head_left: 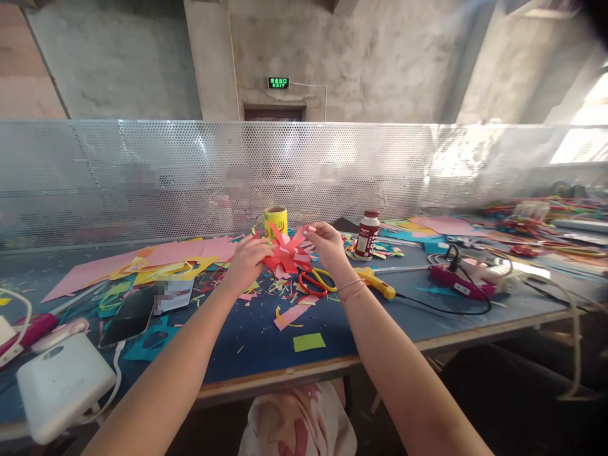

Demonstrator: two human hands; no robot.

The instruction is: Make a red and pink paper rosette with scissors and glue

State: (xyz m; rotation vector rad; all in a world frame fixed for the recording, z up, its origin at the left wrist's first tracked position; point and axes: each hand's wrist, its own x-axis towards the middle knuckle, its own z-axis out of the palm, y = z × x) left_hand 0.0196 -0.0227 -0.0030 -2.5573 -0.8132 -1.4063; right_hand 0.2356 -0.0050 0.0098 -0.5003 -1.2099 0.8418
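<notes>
A red paper flower (287,254) with several pointed petals is held up between my hands, above the blue tabletop. My left hand (247,261) has its fingers closed on the petals at the left. At the upper right, my right hand (327,244) pinches a petal tip between thumb and fingers. Just below the flower lie scissors (313,283) with red and yellow handles. A yellow glue gun (377,283) rests right of my right wrist. Behind the flower stands a yellow can (276,218), its lower part hidden.
Paper scraps litter the blue table (266,351). A brown bottle (367,235) stands at the right, near a purple power strip (463,282) with cables. At left are a phone (130,316) and a white power bank (66,386). A perforated metal screen (190,177) closes the back.
</notes>
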